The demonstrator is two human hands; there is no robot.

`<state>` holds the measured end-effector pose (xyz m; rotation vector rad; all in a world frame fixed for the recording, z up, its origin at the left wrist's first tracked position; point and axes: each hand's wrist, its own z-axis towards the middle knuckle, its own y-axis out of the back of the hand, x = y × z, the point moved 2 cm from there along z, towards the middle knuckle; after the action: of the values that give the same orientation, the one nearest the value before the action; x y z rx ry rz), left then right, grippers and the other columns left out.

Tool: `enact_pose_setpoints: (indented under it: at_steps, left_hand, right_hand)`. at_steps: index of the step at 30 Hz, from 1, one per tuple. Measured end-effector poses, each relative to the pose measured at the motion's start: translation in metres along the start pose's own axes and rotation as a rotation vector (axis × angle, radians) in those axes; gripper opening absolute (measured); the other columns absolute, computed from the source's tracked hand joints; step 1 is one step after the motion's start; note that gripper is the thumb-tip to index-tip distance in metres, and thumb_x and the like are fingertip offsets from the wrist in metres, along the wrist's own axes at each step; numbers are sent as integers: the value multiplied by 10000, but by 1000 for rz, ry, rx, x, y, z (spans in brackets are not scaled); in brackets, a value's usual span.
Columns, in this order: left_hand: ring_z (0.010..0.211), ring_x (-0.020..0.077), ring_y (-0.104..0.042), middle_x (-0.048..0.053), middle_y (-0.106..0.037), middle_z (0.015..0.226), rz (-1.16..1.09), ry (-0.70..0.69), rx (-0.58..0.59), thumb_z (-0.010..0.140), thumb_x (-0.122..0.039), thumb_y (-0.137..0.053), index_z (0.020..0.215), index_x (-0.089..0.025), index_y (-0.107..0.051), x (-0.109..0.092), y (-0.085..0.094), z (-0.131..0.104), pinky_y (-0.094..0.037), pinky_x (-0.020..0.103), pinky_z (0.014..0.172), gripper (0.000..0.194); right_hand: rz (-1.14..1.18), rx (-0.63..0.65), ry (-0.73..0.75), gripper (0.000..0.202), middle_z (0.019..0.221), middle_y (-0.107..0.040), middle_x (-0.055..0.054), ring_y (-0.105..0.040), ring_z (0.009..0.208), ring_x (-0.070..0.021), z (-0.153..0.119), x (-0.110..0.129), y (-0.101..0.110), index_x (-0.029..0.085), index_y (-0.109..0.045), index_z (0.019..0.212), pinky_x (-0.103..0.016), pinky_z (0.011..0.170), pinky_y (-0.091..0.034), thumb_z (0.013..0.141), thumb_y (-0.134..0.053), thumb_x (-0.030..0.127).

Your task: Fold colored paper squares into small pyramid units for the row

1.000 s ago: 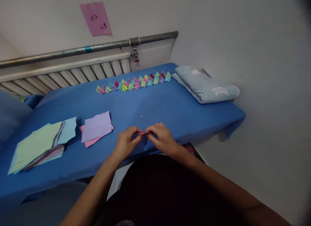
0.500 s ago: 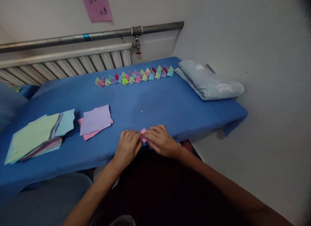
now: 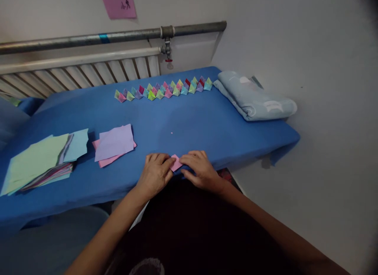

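A small folded pink paper (image 3: pixel 176 163) lies at the front edge of the blue-covered table (image 3: pixel 203 129), between my two hands. My left hand (image 3: pixel 156 171) has its thumb and fingers pressed on the paper's left side. My right hand (image 3: pixel 201 169) touches the right side with its fingertips, its thumb apart from the index finger. Left of my hands is a short stack of purple (image 3: pixel 115 142) and pink sheets. Along the back of the table stand rows of folded coloured paper pieces (image 3: pixel 160 94).
A thicker pile of coloured paper (image 3: pixel 37 160) lies at the left. A folded light-blue cloth (image 3: pixel 256 98) rests at the back right. Behind the table run a radiator (image 3: pixel 97 72) and a metal pipe (image 3: pixel 126 34). A tiny pink scrap (image 3: pixel 171 132) lies beyond my hands.
More of the pink paper shows between my hands. My right thumb has moved away from the paper. The whole view has shifted slightly.
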<state>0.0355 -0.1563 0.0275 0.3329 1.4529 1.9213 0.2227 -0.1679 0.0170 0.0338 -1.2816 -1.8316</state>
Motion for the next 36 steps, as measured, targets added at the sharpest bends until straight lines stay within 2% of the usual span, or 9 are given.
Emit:
enact_pose_setpoints:
  at_steps: [6, 14, 22, 25, 30, 36]
  left_hand:
    - [968, 242, -536, 88, -658, 1041, 15, 9, 1, 889, -159, -492, 1166, -194, -635, -4, 0, 0, -365, 404, 858, 314]
    - [952, 221, -581, 70, -680, 1044, 66, -80, -6, 909, -149, -482, 1093, -212, -649, -2, 4, 1, -347, 421, 890, 256]
    - [900, 210, -590, 57, -692, 1002, 48, -92, -80, 913, -180, -517, 1042, -213, -676, 0, 4, 0, -368, 401, 849, 208]
    - [904, 209, -584, 53, -691, 1001, 15, -61, -79, 922, -215, -519, 1050, -228, -683, 2, 4, 0, -366, 390, 826, 208]
    - [921, 217, -567, 46, -686, 1001, -36, 3, -6, 927, -255, -514, 1014, -248, -705, 8, 4, 3, -360, 390, 818, 210]
    - [907, 213, -552, 39, -685, 974, -69, 144, 53, 915, -269, -516, 934, -238, -720, 7, 3, 8, -352, 386, 819, 207]
  right_hand:
    - [-96, 7, -14, 170, 1065, -702, -62, -526, 1010, -243, -3, 4, -4, 209, -655, 1026, -397, 872, -346, 922, -530, 257]
    - [-153, -10, 5, 184, 1059, -709, -41, -535, 975, -217, -5, 4, -7, 209, -665, 1020, -371, 860, -337, 950, -496, 228]
    - [-183, -72, -26, 184, 1012, -696, -63, -528, 945, -213, -6, 4, -11, 198, -664, 1010, -376, 844, -334, 951, -499, 256]
    - [-164, -81, -72, 208, 984, -696, -58, -534, 916, -202, -5, 5, -11, 202, -667, 975, -369, 816, -333, 969, -466, 255]
    - [-92, -117, -166, 199, 998, -694, -51, -550, 913, -189, -2, 6, -11, 196, -656, 916, -361, 821, -337, 966, -469, 242]
    - [-62, -119, -267, 166, 989, -692, -43, -564, 924, -188, 5, 8, -11, 200, -632, 833, -352, 818, -339, 939, -511, 242]
